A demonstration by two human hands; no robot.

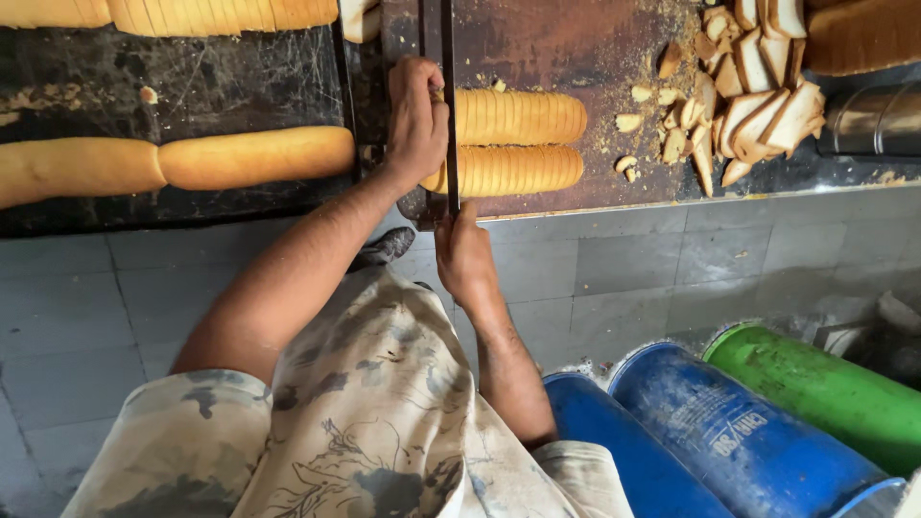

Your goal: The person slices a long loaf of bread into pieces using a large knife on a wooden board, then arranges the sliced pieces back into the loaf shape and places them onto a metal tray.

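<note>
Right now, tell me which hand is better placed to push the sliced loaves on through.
Probably left. The left hand already rests on the ends of the two sliced loaves, while the right hand sits at the table edge, gripping the slicer frame.

The left hand (415, 120) presses two sliced bread loaves (513, 144) (side by side) near the counter (556, 48) front edge; the right hand (463, 257) grips the thin dark blade (448, 58).
</note>
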